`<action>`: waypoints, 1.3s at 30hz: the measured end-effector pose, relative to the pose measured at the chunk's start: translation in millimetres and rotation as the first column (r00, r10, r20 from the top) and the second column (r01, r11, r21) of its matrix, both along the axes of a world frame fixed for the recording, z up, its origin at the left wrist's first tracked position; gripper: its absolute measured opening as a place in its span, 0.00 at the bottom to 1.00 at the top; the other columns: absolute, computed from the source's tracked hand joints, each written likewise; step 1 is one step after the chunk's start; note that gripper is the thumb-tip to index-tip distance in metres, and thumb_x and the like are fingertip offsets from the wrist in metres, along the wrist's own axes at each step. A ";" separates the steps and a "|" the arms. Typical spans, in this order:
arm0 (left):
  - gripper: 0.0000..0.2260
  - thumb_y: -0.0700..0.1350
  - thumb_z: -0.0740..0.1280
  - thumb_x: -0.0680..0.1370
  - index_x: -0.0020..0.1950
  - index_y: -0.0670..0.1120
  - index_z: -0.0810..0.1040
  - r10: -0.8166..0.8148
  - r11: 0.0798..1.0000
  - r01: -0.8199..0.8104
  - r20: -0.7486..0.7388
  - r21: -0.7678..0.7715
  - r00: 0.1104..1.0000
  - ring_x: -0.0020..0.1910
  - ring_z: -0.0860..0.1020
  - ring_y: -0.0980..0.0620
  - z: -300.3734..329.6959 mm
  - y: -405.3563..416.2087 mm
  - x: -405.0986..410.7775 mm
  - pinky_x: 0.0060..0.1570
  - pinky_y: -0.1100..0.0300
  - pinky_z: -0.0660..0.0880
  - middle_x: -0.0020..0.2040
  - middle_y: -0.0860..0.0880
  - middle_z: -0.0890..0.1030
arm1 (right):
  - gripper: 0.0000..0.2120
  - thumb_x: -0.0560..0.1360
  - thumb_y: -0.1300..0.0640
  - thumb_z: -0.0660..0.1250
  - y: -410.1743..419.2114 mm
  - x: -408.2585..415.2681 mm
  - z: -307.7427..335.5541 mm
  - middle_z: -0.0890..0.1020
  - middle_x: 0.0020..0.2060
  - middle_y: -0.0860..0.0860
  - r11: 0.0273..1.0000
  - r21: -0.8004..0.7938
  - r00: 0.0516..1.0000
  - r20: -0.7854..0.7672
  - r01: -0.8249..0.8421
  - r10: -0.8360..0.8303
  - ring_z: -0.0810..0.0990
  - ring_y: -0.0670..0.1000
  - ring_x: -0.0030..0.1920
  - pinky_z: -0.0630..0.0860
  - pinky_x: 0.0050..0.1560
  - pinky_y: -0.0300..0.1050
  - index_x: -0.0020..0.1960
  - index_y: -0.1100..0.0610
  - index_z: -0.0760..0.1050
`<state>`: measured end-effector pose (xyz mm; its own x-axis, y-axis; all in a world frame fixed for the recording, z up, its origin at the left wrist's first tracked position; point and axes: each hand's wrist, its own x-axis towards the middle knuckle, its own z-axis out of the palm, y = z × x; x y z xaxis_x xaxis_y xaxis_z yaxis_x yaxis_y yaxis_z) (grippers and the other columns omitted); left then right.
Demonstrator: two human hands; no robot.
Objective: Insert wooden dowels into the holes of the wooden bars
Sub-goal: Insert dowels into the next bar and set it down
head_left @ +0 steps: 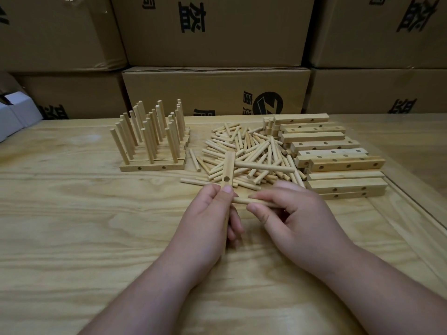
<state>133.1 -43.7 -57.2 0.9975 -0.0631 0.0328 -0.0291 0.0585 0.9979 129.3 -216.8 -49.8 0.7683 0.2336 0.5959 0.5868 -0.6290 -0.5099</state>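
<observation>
My left hand [208,218] grips a wooden bar [228,170] that points away from me, one hole showing just above my thumb. My right hand [292,218] pinches a wooden dowel [244,201] lying sideways, its left end touching the bar's right side by my left thumb. A loose pile of dowels [249,153] lies behind the hands. Stacked bars with empty holes [338,163] sit to the right of the pile. At the back left stand bars with upright dowels fitted in them [152,141].
The work lies on a pale wooden table [96,226] with a raised edge strip at the right [416,209]. Cardboard boxes [215,90] are stacked against the far side. A white box [14,112] sits at the far left.
</observation>
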 end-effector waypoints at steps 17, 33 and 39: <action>0.17 0.62 0.55 0.77 0.49 0.49 0.73 0.002 0.989 -0.017 0.098 0.147 0.995 0.30 0.77 0.51 -0.7 -2.6 -10.0 0.33 0.63 0.73 0.30 0.50 0.79 | 0.07 0.74 0.50 0.69 3.6 0.4 -4.3 0.83 0.38 0.42 0.986 0.164 0.993 -0.114 -0.013 0.032 0.81 0.41 0.45 0.72 0.43 0.29 0.46 0.48 0.85; 0.19 0.49 0.54 0.86 0.46 0.44 0.81 0.271 0.909 -0.304 -0.151 -0.285 0.951 0.23 0.72 0.54 4.6 0.5 8.9 0.24 0.59 0.74 0.28 0.46 0.77 | 0.17 0.79 0.56 0.66 -2.9 17.6 -2.3 0.80 0.49 0.37 0.944 0.300 0.879 -0.476 0.137 0.023 0.76 0.48 0.33 0.77 0.38 0.48 0.59 0.34 0.76; 0.18 0.50 0.54 0.86 0.48 0.44 0.80 0.266 0.923 -0.291 -0.129 -0.251 0.955 0.25 0.73 0.53 3.0 -0.2 8.4 0.25 0.60 0.74 0.28 0.47 0.78 | 0.30 0.76 0.62 0.63 -6.1 28.1 -2.2 0.81 0.52 0.36 0.979 0.166 0.805 -0.593 0.118 0.004 0.77 0.36 0.35 0.72 0.38 0.34 0.66 0.30 0.71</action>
